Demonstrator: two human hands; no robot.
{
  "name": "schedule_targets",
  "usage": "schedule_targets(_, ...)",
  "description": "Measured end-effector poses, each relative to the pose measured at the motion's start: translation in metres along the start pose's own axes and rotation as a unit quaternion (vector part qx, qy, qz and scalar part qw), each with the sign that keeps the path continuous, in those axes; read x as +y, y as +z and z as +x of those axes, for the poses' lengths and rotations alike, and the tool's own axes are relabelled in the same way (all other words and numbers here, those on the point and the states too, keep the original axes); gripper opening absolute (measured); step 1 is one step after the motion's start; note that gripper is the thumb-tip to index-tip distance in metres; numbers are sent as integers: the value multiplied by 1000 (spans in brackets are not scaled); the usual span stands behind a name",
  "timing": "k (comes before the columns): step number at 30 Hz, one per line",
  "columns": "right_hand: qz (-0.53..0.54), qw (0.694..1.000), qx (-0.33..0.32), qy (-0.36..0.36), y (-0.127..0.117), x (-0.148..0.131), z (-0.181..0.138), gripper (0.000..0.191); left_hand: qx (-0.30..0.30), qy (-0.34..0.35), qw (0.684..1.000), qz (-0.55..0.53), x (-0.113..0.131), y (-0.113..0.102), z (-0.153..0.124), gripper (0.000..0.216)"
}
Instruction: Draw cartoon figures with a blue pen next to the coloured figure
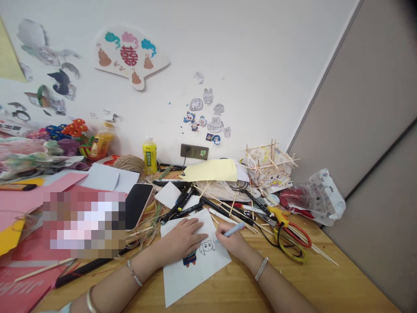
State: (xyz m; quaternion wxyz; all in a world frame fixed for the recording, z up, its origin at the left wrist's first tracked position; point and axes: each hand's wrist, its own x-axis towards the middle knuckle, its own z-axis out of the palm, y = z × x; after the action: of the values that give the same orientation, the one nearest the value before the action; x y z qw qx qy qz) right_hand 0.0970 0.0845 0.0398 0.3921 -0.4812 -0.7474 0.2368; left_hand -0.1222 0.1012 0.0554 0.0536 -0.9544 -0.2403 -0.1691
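Note:
A white sheet of paper [182, 284] lies tilted on the wooden table in front of me. It bears a line-drawn character head [207, 246] and a small dark blue and orange coloured figure [190, 259], partly covered by my hand. My left hand [185, 239] rests flat on the sheet, fingers stretched out, left of the drawn head. In my right hand [230, 239] is a light blue pen [235, 229], gripped near its lower end. Its tip is at the paper, just right of the drawn head.
Markers [185, 198] and thin wooden sticks crowd the table behind the sheet. Scissors [289, 234] lie at the right, below a stick-and-paper frame [269, 167]. A phone [139, 206] and red sheets [26, 278] are at the left. A yellow bottle [149, 155] stands by the wall.

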Motion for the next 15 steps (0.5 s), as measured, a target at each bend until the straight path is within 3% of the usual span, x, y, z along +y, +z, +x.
schedule_targets(15,36,999,-14,20,0,1,-1,22,4,-2,1000,-10,1,-1,0,30)
